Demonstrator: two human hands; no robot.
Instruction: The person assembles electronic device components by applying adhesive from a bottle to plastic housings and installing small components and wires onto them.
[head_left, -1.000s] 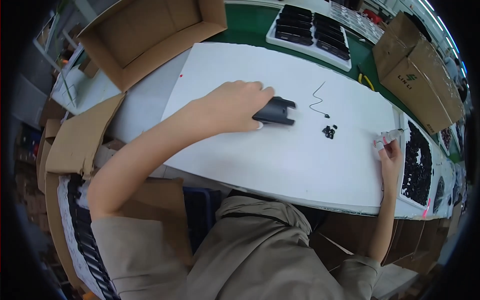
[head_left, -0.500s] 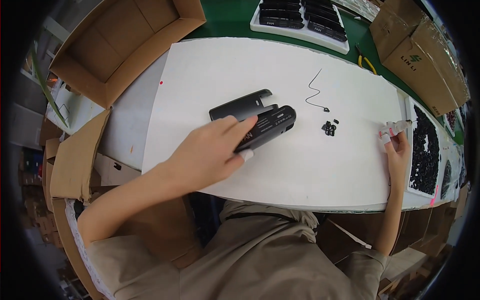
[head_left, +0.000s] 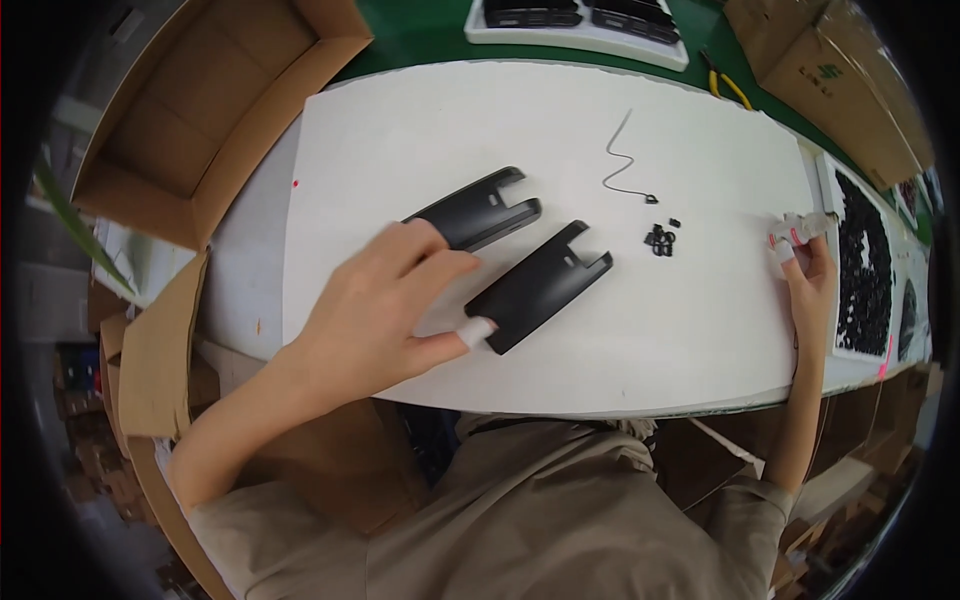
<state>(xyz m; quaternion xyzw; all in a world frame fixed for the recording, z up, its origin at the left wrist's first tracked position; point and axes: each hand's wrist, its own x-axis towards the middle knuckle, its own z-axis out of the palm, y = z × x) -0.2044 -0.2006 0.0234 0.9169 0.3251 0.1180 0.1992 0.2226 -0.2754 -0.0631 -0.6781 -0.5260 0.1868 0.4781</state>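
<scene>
Two black plastic shells lie side by side on the white board [head_left: 700, 330], each with a notch at its upper right end. My left hand [head_left: 375, 300] is over their lower ends with fingers apart. Its fingers overlap the far shell [head_left: 480, 212], while the thumb, in a white finger cover, is at the edge of the near shell [head_left: 540, 288]. At the board's right side, my right hand [head_left: 812, 285] grips a small clear dropper bottle [head_left: 796, 230] with its tip pointing right. Whether the left fingers press on the far shell is hidden.
A small pile of black parts [head_left: 660, 240] and a thin black wire [head_left: 627, 187] lie right of the shells. A white tray of black pieces [head_left: 829, 172] stands beside my right hand. Yellow-handled pliers [head_left: 735, 90], a tray of shells [head_left: 575, 40] and cardboard boxes [head_left: 165, 225] surround the board.
The shell that my left hand held, printed side up, now lies with its smooth side up beside the other. The left fingers have spread. My right hand still holds the bottle.
</scene>
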